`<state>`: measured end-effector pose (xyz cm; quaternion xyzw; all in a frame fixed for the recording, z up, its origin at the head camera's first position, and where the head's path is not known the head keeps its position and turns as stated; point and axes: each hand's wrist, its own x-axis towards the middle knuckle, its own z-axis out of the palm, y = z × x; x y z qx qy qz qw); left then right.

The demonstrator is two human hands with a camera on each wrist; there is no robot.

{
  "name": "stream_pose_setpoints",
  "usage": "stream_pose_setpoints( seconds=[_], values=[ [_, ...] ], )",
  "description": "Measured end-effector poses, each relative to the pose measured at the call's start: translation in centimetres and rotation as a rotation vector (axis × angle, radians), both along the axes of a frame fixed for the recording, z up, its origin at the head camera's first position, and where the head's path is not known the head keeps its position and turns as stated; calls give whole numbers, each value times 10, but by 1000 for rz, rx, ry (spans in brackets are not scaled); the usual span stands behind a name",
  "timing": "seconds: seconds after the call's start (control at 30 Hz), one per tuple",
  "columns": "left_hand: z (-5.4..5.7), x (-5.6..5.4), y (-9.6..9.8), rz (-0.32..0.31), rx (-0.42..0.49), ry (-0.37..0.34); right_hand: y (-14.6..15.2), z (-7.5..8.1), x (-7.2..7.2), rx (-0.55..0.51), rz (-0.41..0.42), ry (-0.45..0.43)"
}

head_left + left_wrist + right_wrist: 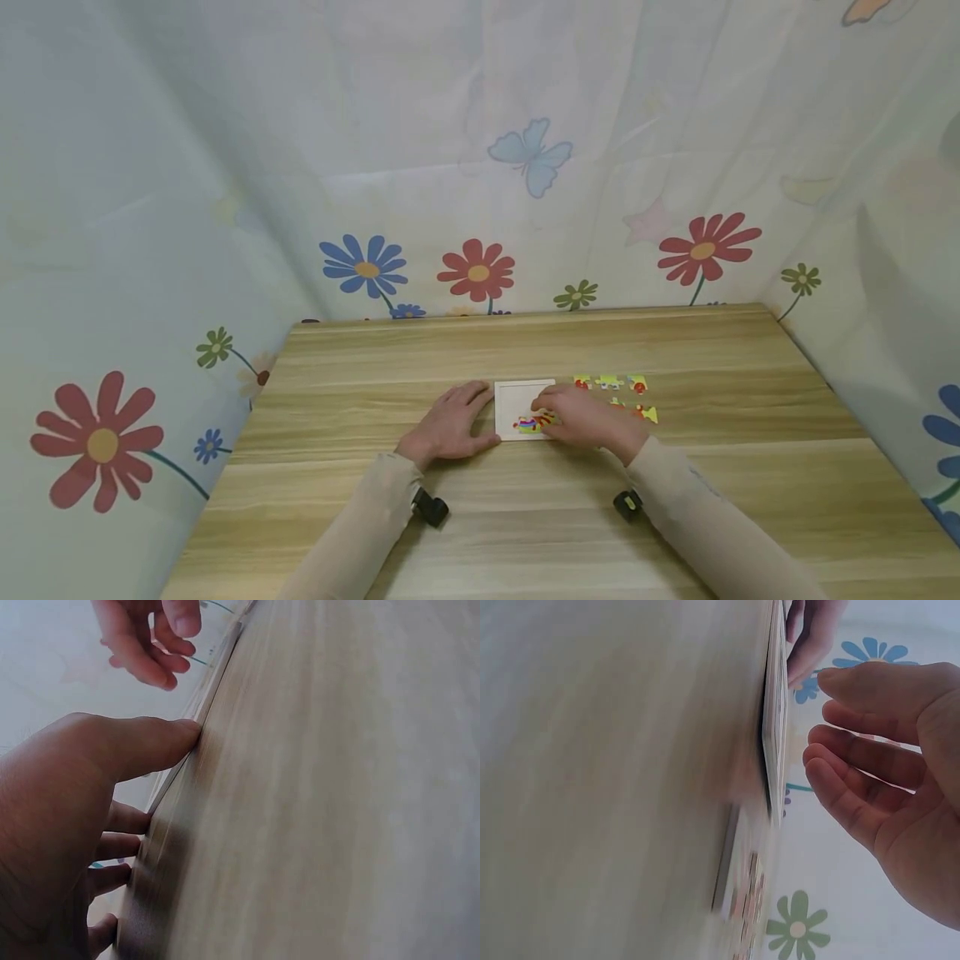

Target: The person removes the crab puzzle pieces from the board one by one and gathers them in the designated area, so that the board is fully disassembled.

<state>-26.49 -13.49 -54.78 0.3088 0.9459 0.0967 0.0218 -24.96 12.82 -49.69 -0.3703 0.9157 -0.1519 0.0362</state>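
A white square puzzle tray (517, 395) lies on the table, with joined colourful jigsaw pieces (529, 424) along its front part. My left hand (452, 422) rests at the tray's left side. In the left wrist view its thumb (161, 742) touches the tray edge, while the other fingers reach down along the tabletop. Over the tray's right side hovers my right hand (588, 419), covering part of the pieces. Its fingers (862, 754) bend loosely in the right wrist view, thumb apart from them, and nothing shows between them.
Several loose yellow-green and red jigsaw pieces (609, 382) lie in rows right of the tray, partly behind the right hand. The wood-grain table (390, 350) meets a flower-print curtain (420, 192) at the back and sides. Each wrist wears a small black camera (430, 507).
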Motion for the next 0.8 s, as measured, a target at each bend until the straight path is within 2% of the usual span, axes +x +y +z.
stream_pose_setpoints(
  seconds=[0.53,0.8],
  values=[
    [-2,-2,-1,-8,11,11,-18,-3,-6,41,59,80],
    [0,-3,-1,-14,16,18,-23,-6,-9,26,97,48]
  ],
)
